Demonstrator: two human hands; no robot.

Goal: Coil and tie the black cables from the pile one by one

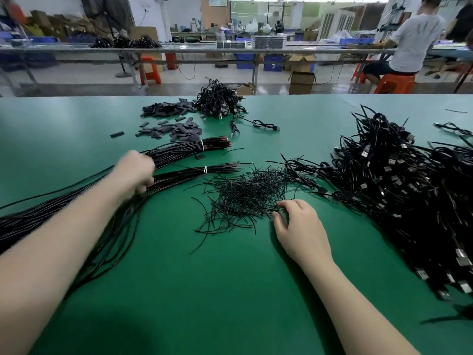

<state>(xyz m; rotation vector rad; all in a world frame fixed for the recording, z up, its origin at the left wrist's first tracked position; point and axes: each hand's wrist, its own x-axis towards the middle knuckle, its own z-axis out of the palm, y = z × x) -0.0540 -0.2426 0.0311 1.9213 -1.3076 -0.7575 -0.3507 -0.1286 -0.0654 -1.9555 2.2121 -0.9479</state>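
1. On the green table point(230, 290), the long black cables point(76, 203) lie as a fanned bundle with its long axis running from about 8 o'clock at the left edge up toward 2 o'clock, where two groups are bound by white ties point(202, 145).
2. The left hand point(135, 171) is set directly on this bundle at about 10 o'clock from table centre; its fingers are curled down among the strands, apparently gripping some, though blur means the exact number cannot be told.
3. The right hand point(298, 224) lies at about 3 o'clock from centre, well apart from the bundle; thumb and fingertips are drawn together at the edge of the heap of short tie wires point(245, 196), apparently pinching one.
4. It is judged that one cable is to be drawn out along the bundle's axis by the nearer left hand.
5. Finished coiled cables point(399, 190) are heaped at 3 o'clock, beyond the right hand.
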